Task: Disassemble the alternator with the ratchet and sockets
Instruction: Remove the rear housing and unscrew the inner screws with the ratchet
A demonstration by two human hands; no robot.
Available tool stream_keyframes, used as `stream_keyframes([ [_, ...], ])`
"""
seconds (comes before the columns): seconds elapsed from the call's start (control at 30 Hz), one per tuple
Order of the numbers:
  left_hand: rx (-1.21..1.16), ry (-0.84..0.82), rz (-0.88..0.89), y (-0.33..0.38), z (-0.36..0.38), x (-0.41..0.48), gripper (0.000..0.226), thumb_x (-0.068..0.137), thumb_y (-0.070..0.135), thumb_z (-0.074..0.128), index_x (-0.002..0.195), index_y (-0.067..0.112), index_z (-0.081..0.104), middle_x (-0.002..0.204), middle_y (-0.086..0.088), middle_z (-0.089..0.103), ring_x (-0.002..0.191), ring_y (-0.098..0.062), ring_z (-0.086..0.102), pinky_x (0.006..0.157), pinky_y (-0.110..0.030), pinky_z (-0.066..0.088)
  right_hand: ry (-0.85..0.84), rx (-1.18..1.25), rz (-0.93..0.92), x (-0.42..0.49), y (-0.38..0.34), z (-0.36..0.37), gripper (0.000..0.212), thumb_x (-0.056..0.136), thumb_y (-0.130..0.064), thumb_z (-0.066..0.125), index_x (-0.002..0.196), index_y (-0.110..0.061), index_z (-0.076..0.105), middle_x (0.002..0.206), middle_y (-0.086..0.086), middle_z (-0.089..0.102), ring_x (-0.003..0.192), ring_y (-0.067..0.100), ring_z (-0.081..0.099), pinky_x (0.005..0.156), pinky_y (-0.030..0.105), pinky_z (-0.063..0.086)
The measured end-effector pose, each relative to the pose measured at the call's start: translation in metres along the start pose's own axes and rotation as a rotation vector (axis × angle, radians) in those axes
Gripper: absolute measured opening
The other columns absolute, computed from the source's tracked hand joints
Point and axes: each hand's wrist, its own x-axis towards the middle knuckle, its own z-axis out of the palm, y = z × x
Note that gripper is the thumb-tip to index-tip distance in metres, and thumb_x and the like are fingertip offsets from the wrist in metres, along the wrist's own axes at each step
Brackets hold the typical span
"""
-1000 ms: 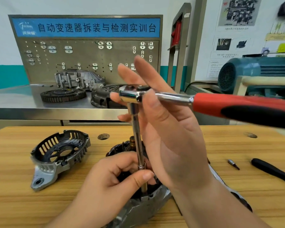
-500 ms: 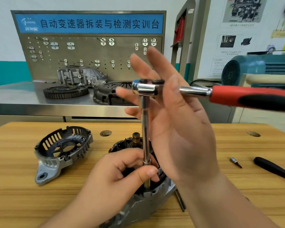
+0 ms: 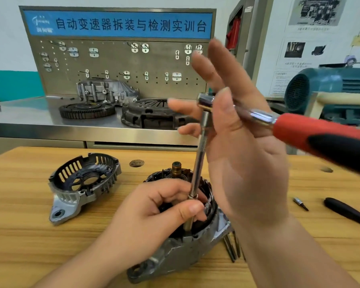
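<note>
The left grip (image 3: 164, 208) pinches the low end of the thin metal bar (image 3: 200, 163) with thumb and fingers. The bar stands almost straight up from the alternator (image 3: 181, 252), which sits right under this grip on the wooden surface (image 3: 29, 246). The right grip (image 3: 243, 163) is wide and flat, with straight, spread fingers. Its thumb lies on the head of the ratchet (image 3: 312, 132) at the top of the bar, and the red and black handle sticks out past it to the right. This big flat grip hides the right side of the alternator. Some dark metal prongs (image 3: 231, 246) peek out under its wrist. To the left of the left grip lies a loose end cover (image 3: 79, 183), open side up. To the right of the right grip lie a small bit (image 3: 300, 203) and a black handle (image 3: 347, 210). Behind both grips, a steel bench (image 3: 29, 121) holds a toothed ring (image 3: 86, 110) and a round dark part (image 3: 152, 115).
</note>
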Motion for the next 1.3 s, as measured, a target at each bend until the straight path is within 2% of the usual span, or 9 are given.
stream_keyframes([
  [0.17,-0.013,-0.039,0.014,0.004,0.000,-0.002,0.023,0.083,0.034,0.059,0.097,0.022,0.072,0.085,0.004,0.075,0.083,-0.011,0.071,0.074,-0.017,0.052,0.064,0.691,-0.120,-0.027,0.001,0.009,0.054,0.093,-0.048,0.027,0.135,-0.021,0.044,0.104,0.001,0.073,0.075,0.021,0.071,0.075,0.030,0.054],
  [0.27,-0.009,0.005,0.018,0.003,0.001,-0.001,0.018,0.078,0.034,0.063,0.086,0.022,0.074,0.079,0.006,0.075,0.078,-0.006,0.070,0.071,-0.012,0.050,0.092,0.637,-0.108,-0.021,0.000,0.010,0.050,0.089,-0.048,0.039,0.130,-0.022,0.051,0.109,0.003,0.072,0.084,0.020,0.070,0.069,0.027,0.054],
  [0.4,-0.003,0.054,-0.024,0.002,0.002,-0.001,0.023,0.072,0.039,0.068,0.089,0.025,0.073,0.078,0.005,0.075,0.077,-0.008,0.071,0.071,-0.015,0.053,0.187,0.324,-0.349,-0.021,-0.003,0.010,0.027,0.094,-0.024,0.049,0.119,-0.029,0.055,0.128,-0.002,0.060,0.109,0.019,0.061,0.074,0.029,0.051],
  [0.73,-0.028,-0.005,0.034,0.002,0.001,-0.002,0.021,0.083,0.033,0.059,0.092,0.019,0.072,0.082,0.003,0.074,0.081,-0.011,0.070,0.076,-0.020,0.052,0.009,0.699,-0.063,-0.022,0.003,0.014,0.055,0.087,-0.053,0.035,0.130,-0.021,0.052,0.106,0.003,0.072,0.082,0.021,0.069,0.067,0.028,0.052],
  [0.83,-0.010,0.023,0.018,0.000,0.001,-0.002,0.023,0.078,0.037,0.061,0.090,0.021,0.071,0.080,0.005,0.074,0.080,-0.009,0.070,0.075,-0.019,0.052,0.136,0.508,-0.134,-0.017,0.000,0.007,0.039,0.085,-0.039,0.051,0.119,-0.024,0.061,0.122,0.002,0.066,0.101,0.024,0.062,0.069,0.025,0.050],
  [0.97,0.024,0.038,0.009,-0.001,0.002,-0.001,0.024,0.077,0.043,0.059,0.090,0.025,0.070,0.079,0.006,0.074,0.079,-0.008,0.070,0.075,-0.019,0.052,0.093,0.170,0.188,-0.030,0.011,-0.009,0.035,0.095,-0.003,0.045,0.128,0.006,0.052,0.134,0.020,0.054,0.120,0.035,0.052,0.061,0.032,0.026],
  [1.03,-0.019,0.045,0.016,-0.002,0.003,-0.002,0.023,0.079,0.040,0.059,0.089,0.023,0.071,0.081,0.003,0.074,0.080,-0.010,0.070,0.074,-0.020,0.053,0.092,0.365,-0.105,-0.016,0.002,0.000,0.033,0.091,-0.024,0.048,0.120,-0.014,0.059,0.127,0.004,0.061,0.103,0.024,0.063,0.068,0.021,0.043],
  [1.13,-0.061,0.016,0.030,0.000,0.003,-0.002,0.023,0.083,0.035,0.057,0.096,0.022,0.070,0.085,0.001,0.075,0.084,-0.012,0.070,0.075,-0.019,0.053,0.088,0.737,-0.094,-0.026,0.002,0.009,0.043,0.088,-0.046,0.040,0.118,-0.024,0.059,0.113,-0.001,0.070,0.082,0.021,0.069,0.074,0.031,0.051],
  [1.3,-0.034,0.003,0.029,0.001,0.001,-0.002,0.018,0.078,0.033,0.063,0.088,0.022,0.073,0.080,0.004,0.075,0.079,-0.008,0.070,0.073,-0.015,0.051,0.086,0.683,-0.061,-0.021,0.001,0.009,0.048,0.086,-0.049,0.041,0.119,-0.020,0.060,0.109,0.000,0.071,0.087,0.019,0.068,0.067,0.026,0.053],
])
